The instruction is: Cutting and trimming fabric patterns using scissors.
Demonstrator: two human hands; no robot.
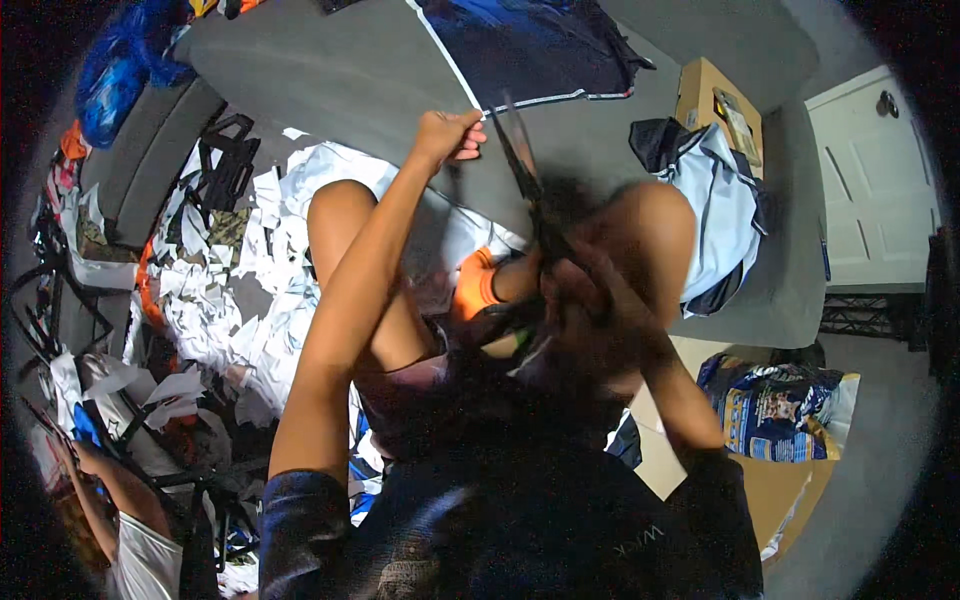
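Gripping scissors (534, 198), right hand (578, 288) blurred; dark cloth (540, 55) cropped at top.

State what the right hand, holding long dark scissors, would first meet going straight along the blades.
Probably the white edging of the dark blue cloth; the scissors seemingly overlap it, but depth is unclear.

Dark top (500, 520) with pale lettering (640, 543), short sleeves (305, 515), dark shorts (405, 378), bright orange sock (477, 287), bare fingers (468, 150)
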